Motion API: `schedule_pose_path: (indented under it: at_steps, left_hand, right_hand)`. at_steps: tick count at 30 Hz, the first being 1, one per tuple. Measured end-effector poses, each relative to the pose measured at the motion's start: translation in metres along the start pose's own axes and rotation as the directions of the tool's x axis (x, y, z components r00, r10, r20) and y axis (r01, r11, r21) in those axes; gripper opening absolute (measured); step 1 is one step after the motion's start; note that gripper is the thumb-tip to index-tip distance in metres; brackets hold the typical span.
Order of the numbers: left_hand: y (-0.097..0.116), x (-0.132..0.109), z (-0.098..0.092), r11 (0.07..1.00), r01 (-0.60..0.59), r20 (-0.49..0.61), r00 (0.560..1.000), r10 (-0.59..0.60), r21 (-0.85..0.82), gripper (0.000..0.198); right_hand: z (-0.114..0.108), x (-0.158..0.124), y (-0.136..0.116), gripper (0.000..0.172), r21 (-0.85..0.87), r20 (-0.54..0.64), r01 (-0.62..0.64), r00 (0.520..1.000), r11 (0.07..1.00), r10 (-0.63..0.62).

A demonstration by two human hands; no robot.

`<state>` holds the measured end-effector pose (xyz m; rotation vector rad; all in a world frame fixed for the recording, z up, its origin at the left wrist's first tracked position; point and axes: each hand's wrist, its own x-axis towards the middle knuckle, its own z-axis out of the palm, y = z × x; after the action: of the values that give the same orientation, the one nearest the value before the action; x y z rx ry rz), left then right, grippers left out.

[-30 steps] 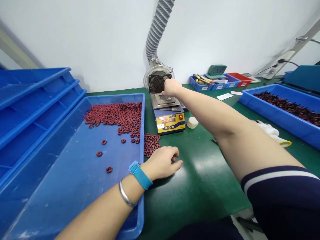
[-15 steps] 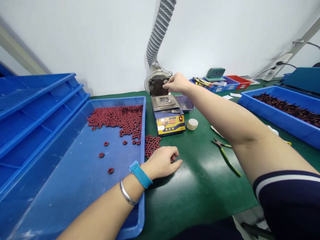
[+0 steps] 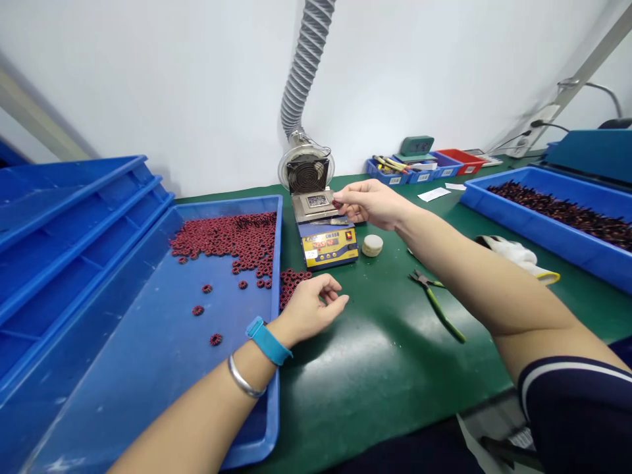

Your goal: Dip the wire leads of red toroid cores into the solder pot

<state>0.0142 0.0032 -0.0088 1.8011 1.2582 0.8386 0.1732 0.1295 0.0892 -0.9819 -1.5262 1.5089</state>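
In the head view, my right hand (image 3: 372,203) pinches a small red wound motor stator (image 3: 337,204) between thumb and fingertips, just right of the solder pot's square bath (image 3: 317,201). The solder pot (image 3: 330,247) has a yellow front with lit red digits. My left hand (image 3: 312,306) hovers or rests near the tray's right edge, fingers loosely curved and thumb apart, with nothing visible in it. Beside it, partly hidden, lies a cluster of red stators (image 3: 292,284) on the green table. Many more stators (image 3: 227,240) fill the back of the blue tray (image 3: 148,342).
Behind the pot stands a fume fan (image 3: 309,172) with a grey hose (image 3: 303,62). A round whitish pad (image 3: 372,245), green-handled cutters (image 3: 439,309) and a white glove (image 3: 513,255) lie to the right. A blue bin of dark parts (image 3: 557,220) stands farther right; stacked blue trays (image 3: 79,224) at left.
My right hand has come down and nearer from in front of the fan to beside the solder bath, with the stator now showing. My left hand stays about the same; the view has shifted slightly.
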Motion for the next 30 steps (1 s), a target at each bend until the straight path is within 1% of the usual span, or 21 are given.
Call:
schedule_pose_path:
  at_steps: [2,4,7,10,12,15,17,21,24,27,30]
  left_hand:
    - [0.001,0.001,0.0,0.999,0.022,-0.031,0.999,-0.023,-0.026,0.017]
    - [0.001,0.002,0.0,0.999,0.031,-0.034,0.999,-0.032,-0.031,0.018]
    - [0.002,0.001,0.001,0.999,0.035,-0.012,0.999,-0.036,-0.015,0.017]
    - [0.001,0.0,0.001,0.999,0.035,0.005,0.999,-0.035,-0.001,0.017]
    - [0.001,-0.001,0.0,1.0,0.028,0.016,0.999,-0.028,0.003,0.017]
    - [-0.002,-0.002,0.0,1.0,0.013,0.029,0.999,-0.014,0.011,0.017]
    - [-0.003,-0.002,0.001,1.0,0.004,0.032,0.999,-0.005,0.02,0.017]
    - [-0.005,-0.001,0.001,0.999,-0.016,0.053,0.998,0.014,0.036,0.015]
    - [-0.005,-0.001,0.002,0.998,-0.028,0.078,0.997,0.024,0.048,0.013]
    - [-0.003,-0.002,0.002,0.998,-0.031,0.09,0.996,0.026,0.057,0.012]
    - [-0.001,-0.002,0.001,1.0,-0.006,0.046,0.999,0.006,0.005,0.012]
  right_hand:
    - [0.0,-0.008,0.005,0.021,0.025,0.001,-0.015,1.0,1.0,0.015]
    - [-0.001,-0.01,0.01,0.018,0.033,-0.015,-0.026,1.0,0.999,0.026]
    - [-0.003,0.002,0.014,0.012,-0.001,-0.107,0.015,0.994,1.0,-0.015]
    - [-0.006,0.03,0.018,0.012,-0.13,-0.254,0.059,0.963,0.99,-0.091]
    - [-0.009,0.052,0.022,0.014,-0.28,-0.329,0.03,0.936,0.959,-0.126]
    - [-0.011,0.079,0.03,0.015,-0.472,-0.385,-0.03,0.906,0.881,-0.176]
    - [-0.012,0.09,0.035,0.014,-0.527,-0.397,-0.046,0.896,0.848,-0.199]
    - [-0.012,0.097,0.042,0.012,-0.577,-0.414,-0.072,0.884,0.814,-0.216]
    - [-0.011,0.097,0.045,0.014,-0.579,-0.428,-0.093,0.88,0.81,-0.205]
    - [-0.01,0.097,0.044,0.016,-0.537,-0.438,-0.096,0.881,0.838,-0.179]
    - [-0.009,0.089,0.035,0.021,-0.457,-0.437,-0.082,0.888,0.886,-0.143]
